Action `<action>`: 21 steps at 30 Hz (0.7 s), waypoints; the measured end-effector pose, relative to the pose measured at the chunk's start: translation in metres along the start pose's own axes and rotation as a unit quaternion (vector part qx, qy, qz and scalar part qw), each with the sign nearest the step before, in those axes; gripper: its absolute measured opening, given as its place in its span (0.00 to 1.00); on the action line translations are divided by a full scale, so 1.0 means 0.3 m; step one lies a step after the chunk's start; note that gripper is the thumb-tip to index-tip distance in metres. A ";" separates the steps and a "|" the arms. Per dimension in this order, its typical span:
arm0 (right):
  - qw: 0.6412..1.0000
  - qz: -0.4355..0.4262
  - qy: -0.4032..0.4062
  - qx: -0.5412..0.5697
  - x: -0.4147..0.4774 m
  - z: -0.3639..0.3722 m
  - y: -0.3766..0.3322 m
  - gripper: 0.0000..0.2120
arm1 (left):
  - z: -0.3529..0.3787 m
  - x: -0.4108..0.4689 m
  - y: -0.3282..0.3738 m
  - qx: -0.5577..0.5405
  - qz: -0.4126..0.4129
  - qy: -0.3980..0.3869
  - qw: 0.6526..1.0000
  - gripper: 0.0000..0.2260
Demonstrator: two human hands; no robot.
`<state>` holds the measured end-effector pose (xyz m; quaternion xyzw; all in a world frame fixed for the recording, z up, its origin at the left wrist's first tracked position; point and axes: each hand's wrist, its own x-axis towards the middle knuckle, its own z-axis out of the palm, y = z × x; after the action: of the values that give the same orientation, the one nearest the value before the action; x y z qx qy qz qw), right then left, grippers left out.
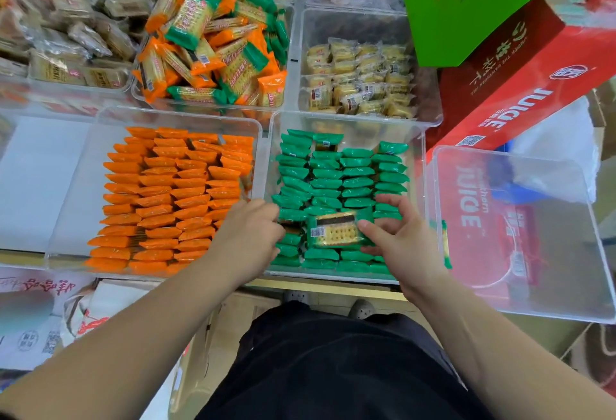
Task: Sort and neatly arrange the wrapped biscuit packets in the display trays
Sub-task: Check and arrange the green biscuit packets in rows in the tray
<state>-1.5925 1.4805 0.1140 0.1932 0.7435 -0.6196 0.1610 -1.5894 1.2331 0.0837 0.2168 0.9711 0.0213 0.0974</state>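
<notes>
Right hand (pixel 396 236) gripping packet (pixel 336 231), clear tray (pixel 560 269) beside, juice carton (pixel 520 86) behind

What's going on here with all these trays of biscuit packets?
A person is sorting wrapped biscuits by colour. The right hand holds a loose green packet flat over the rows in the green tray, while the left hand digs its fingers into the rows at that tray's left side. The orange tray beside it is already lined up; a mixed bin of orange and green packets sits behind.
</notes>
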 end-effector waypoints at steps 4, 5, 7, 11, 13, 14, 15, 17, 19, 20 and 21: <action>0.999 -0.011 -0.006 -0.036 0.011 -0.024 0.042 0.16 | 0.004 0.077 0.030 0.113 0.052 -0.105 0.987 0.08; 0.999 -0.013 -0.007 -0.040 0.010 -0.028 0.048 0.15 | -0.001 0.094 0.035 0.132 0.058 -0.124 0.982 0.09; 0.998 -0.033 -0.011 -0.060 0.009 -0.035 0.059 0.15 | 0.000 0.122 0.042 0.148 0.067 -0.145 0.976 0.08; 0.987 -0.090 -0.052 -0.125 0.000 -0.034 0.062 0.14 | 0.004 0.153 0.034 0.159 0.072 -0.142 0.974 0.09; 0.973 -0.140 -0.087 -0.163 -0.002 -0.021 0.062 0.13 | 0.005 0.170 0.020 0.156 0.066 -0.137 0.976 0.09; 0.962 -0.175 -0.104 -0.183 0.000 -0.010 0.063 0.12 | 0.004 0.178 0.009 0.151 0.063 -0.130 0.978 0.08; 0.945 -0.219 -0.123 -0.208 0.002 0.004 0.064 0.11 | 0.004 0.185 -0.003 0.144 0.062 -0.119 0.980 0.07; 0.901 -0.301 -0.162 -0.267 0.011 0.045 0.071 0.11 | 0.004 0.191 -0.025 0.127 0.054 -0.097 0.986 0.04; 0.869 -0.334 -0.187 -0.313 0.028 0.092 0.083 0.12 | 0.005 0.189 -0.047 0.119 0.048 -0.087 0.988 0.03; 0.857 -0.339 -0.194 -0.335 0.041 0.116 0.092 0.12 | 0.005 0.187 -0.056 0.115 0.045 -0.077 0.989 0.02; 0.845 -0.343 -0.199 -0.360 0.055 0.139 0.100 0.11 | 0.002 0.183 -0.065 0.110 0.040 -0.064 0.991 0.02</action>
<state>-1.5924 1.4456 0.0728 -0.2731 0.8851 -0.3496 0.1406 -1.6462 1.2389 0.0715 0.2653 0.9501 -0.0953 0.1337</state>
